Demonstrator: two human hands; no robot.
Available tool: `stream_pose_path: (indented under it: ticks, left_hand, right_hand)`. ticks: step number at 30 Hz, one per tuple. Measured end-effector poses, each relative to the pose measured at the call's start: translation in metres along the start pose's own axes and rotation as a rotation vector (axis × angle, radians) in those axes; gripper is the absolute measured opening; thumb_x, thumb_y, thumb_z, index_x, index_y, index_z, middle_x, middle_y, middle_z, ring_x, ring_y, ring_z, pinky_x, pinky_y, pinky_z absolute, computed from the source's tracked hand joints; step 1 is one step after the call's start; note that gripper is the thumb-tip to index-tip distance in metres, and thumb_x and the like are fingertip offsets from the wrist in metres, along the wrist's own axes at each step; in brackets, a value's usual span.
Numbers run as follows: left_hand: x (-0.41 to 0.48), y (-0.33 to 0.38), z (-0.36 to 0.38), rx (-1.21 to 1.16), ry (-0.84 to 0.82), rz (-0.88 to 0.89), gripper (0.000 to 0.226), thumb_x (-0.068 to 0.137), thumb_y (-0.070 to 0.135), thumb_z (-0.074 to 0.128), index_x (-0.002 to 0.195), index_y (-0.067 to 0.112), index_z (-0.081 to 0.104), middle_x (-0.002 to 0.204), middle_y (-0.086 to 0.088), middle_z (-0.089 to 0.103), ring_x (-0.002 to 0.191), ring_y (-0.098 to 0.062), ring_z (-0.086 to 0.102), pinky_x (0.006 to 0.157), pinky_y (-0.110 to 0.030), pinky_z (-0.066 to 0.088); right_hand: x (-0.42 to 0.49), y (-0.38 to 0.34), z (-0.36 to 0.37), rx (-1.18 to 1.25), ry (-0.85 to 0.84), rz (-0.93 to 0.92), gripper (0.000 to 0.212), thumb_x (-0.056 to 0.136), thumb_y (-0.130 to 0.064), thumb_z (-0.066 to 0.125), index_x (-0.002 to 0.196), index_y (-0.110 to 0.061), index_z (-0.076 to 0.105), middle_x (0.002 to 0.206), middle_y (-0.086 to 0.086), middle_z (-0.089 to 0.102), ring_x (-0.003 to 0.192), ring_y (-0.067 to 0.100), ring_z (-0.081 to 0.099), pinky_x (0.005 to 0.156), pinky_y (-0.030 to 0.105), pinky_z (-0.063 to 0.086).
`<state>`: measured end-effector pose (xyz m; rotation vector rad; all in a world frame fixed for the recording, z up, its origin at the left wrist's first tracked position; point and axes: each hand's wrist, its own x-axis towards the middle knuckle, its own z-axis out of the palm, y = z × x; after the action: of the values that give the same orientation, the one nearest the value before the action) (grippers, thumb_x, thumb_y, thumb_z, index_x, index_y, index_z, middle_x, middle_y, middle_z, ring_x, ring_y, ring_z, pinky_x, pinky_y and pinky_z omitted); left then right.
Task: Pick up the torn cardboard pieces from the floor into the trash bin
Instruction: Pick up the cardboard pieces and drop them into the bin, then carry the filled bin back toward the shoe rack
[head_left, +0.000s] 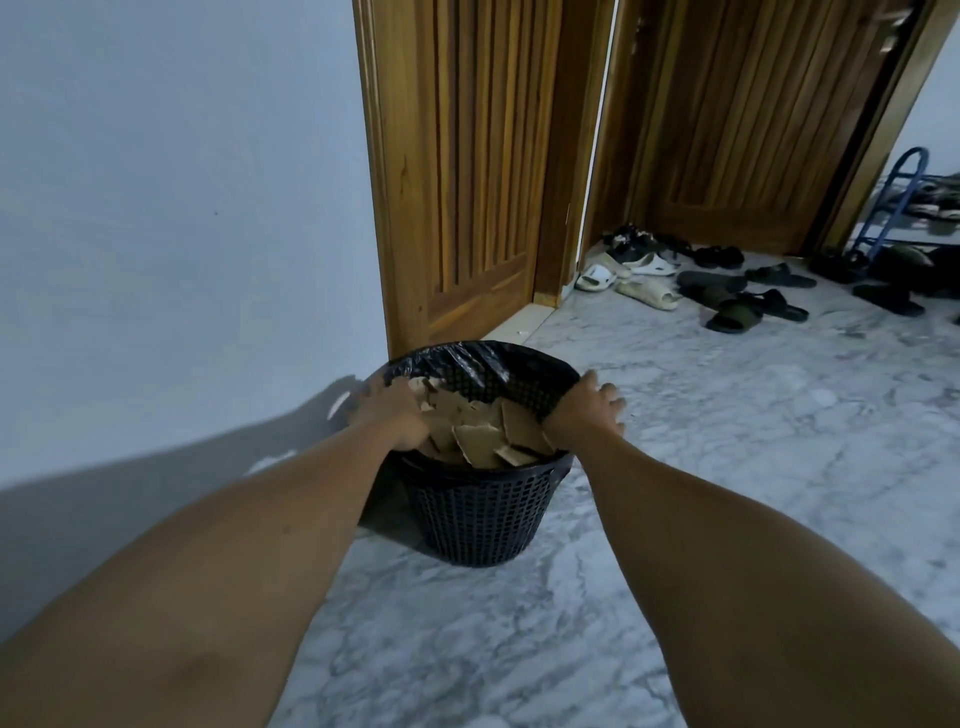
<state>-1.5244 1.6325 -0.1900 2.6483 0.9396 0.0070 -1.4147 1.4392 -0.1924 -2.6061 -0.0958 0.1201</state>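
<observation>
A dark mesh trash bin lined with a black plastic bag stands on the marble floor next to the white wall. Several torn brown cardboard pieces lie heaped inside it, up to the rim. My left hand grips the bin's left rim, fingers curled over the edge beside the cardboard. My right hand grips the right rim, thumb inside and fingers outside. Both arms reach forward and down. No cardboard shows on the floor around the bin.
A white wall runs along the left. Wooden doors stand behind the bin. Several slippers and sandals lie scattered at the back right, by a blue shoe rack. Grey-white marble floor spreads to the right and front.
</observation>
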Motion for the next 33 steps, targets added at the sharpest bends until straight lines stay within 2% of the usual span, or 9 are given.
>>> stream_pose_path:
  ticks: [3, 6, 9, 13, 17, 21, 25, 28, 33]
  left_hand:
    - [-0.009, -0.016, -0.002, -0.246, -0.083, -0.170, 0.080, 0.089, 0.023, 0.061, 0.152, 0.001, 0.018, 0.145, -0.023, 0.041, 0.125, -0.039, 0.049, 0.099, -0.046, 0.048]
    - [-0.026, -0.023, -0.004, -0.629, -0.351, -0.293, 0.032, 0.095, 0.022, 0.055, 0.119, 0.000, 0.058, 0.104, -0.021, 0.063, 0.085, -0.037, 0.065, 0.074, -0.047, 0.057]
    - [-0.041, -0.021, 0.001, -0.886, -0.535, -0.368, 0.021, 0.098, 0.020, 0.052, 0.106, 0.001, 0.056, 0.097, -0.021, 0.062, 0.083, -0.038, 0.064, 0.077, -0.054, 0.057]
    - [-0.043, -0.001, 0.011, -1.178, -0.476, -0.494, 0.008, 0.098, 0.009, 0.050, 0.101, 0.001, 0.050, 0.112, -0.022, 0.059, 0.103, -0.042, 0.060, 0.075, -0.059, 0.056]
    - [-0.034, 0.012, 0.020, -1.280, -0.448, -0.519, 0.008, 0.095, 0.000, 0.048, 0.102, -0.002, 0.053, 0.117, -0.025, 0.058, 0.107, -0.044, 0.059, 0.066, -0.056, 0.059]
    - [-0.027, 0.021, 0.023, -1.349, -0.467, -0.478, 0.009, 0.095, 0.003, 0.051, 0.101, -0.002, 0.056, 0.109, -0.023, 0.062, 0.097, -0.041, 0.064, 0.056, -0.052, 0.059]
    - [-0.009, 0.030, 0.033, -1.409, -0.418, -0.519, 0.014, 0.093, -0.003, 0.048, 0.103, 0.000, 0.056, 0.105, -0.024, 0.061, 0.086, -0.041, 0.064, 0.045, -0.050, 0.057]
    - [-0.009, 0.038, 0.044, -1.455, -0.360, -0.596, 0.028, 0.087, -0.007, 0.048, 0.113, 0.001, 0.056, 0.108, -0.023, 0.059, 0.093, -0.044, 0.062, 0.059, -0.054, 0.059]
    - [-0.036, 0.070, 0.011, -1.382, -0.291, -0.762, 0.028, 0.089, -0.002, 0.050, 0.116, 0.003, 0.052, 0.109, -0.022, 0.057, 0.097, -0.047, 0.061, 0.062, -0.064, 0.055]
  right_hand:
    - [-0.019, 0.005, -0.009, 0.299, -0.170, 0.241, 0.084, 0.096, -0.018, 0.055, 0.157, -0.012, -0.003, 0.160, 0.017, 0.015, 0.143, 0.036, 0.029, 0.112, 0.044, 0.036]
    - [-0.016, 0.012, 0.009, 0.659, -0.298, 0.322, 0.072, 0.084, -0.007, 0.057, 0.150, -0.010, 0.029, 0.143, 0.018, 0.045, 0.122, 0.038, 0.054, 0.090, 0.045, 0.052]
    - [-0.016, 0.018, 0.043, 0.866, -0.400, 0.399, 0.051, 0.087, -0.014, 0.054, 0.137, -0.010, 0.047, 0.122, 0.013, 0.060, 0.095, 0.032, 0.064, 0.074, 0.051, 0.058]
    - [-0.075, -0.005, 0.013, 1.058, -0.354, 0.368, 0.052, 0.098, -0.017, 0.051, 0.147, -0.013, 0.033, 0.141, 0.012, 0.048, 0.089, 0.028, 0.054, 0.052, 0.040, 0.054]
    - [-0.059, 0.000, 0.020, 1.209, -0.262, 0.498, 0.062, 0.089, -0.005, 0.064, 0.139, -0.022, 0.032, 0.133, 0.016, 0.049, 0.110, 0.044, 0.055, 0.079, 0.070, 0.052]
    - [-0.034, 0.005, 0.028, 1.206, -0.250, 0.446, 0.054, 0.088, 0.001, 0.061, 0.131, -0.021, 0.036, 0.116, 0.015, 0.050, 0.105, 0.043, 0.056, 0.081, 0.071, 0.051]
    - [-0.017, 0.008, 0.024, 1.205, -0.259, 0.412, 0.067, 0.064, 0.003, 0.081, 0.121, -0.006, 0.047, 0.109, 0.019, 0.059, 0.100, 0.044, 0.062, 0.078, 0.069, 0.053]
    - [-0.016, 0.022, 0.015, 1.281, -0.244, 0.426, 0.046, 0.076, 0.008, 0.075, 0.112, -0.011, 0.053, 0.106, 0.016, 0.063, 0.091, 0.041, 0.065, 0.077, 0.068, 0.054]
    - [-0.029, 0.025, -0.029, 1.203, -0.240, 0.530, 0.048, 0.081, -0.002, 0.076, 0.118, -0.021, 0.052, 0.113, 0.011, 0.063, 0.097, 0.042, 0.066, 0.063, 0.067, 0.056]
